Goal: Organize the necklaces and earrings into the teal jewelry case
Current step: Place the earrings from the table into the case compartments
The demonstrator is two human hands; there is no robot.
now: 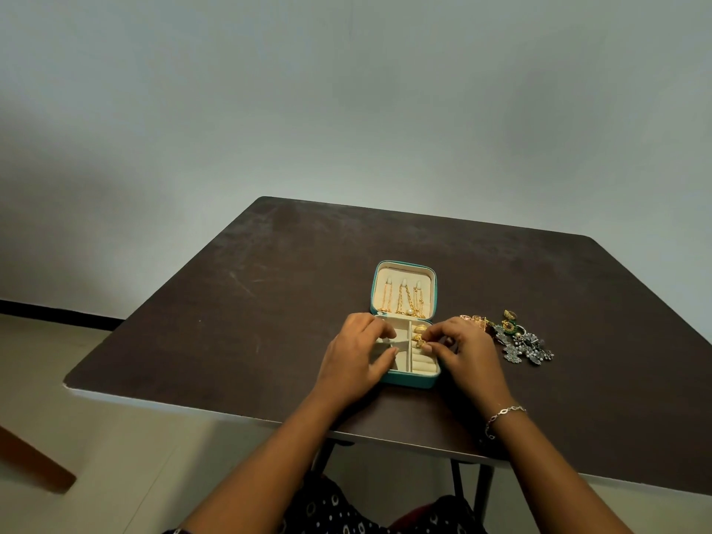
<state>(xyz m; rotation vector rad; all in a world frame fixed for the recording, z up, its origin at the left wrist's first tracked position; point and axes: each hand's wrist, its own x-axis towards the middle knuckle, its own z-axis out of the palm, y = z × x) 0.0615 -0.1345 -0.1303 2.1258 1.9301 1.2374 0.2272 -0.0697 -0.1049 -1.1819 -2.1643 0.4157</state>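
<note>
Now | right hand pinches gold earring over teal jewelry case; left hand pinches cream flap inside | earring likely light, small, slippery: grip its body, not post.

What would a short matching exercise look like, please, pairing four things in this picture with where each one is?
1. gold chains
2. silver bracelet
3. loose earrings
4. gold earring

A. around the wrist of the right hand
B. on the table, right of the teal case
C. hanging in the open lid
D. pinched by the right hand

1-C; 2-A; 3-B; 4-D
</note>
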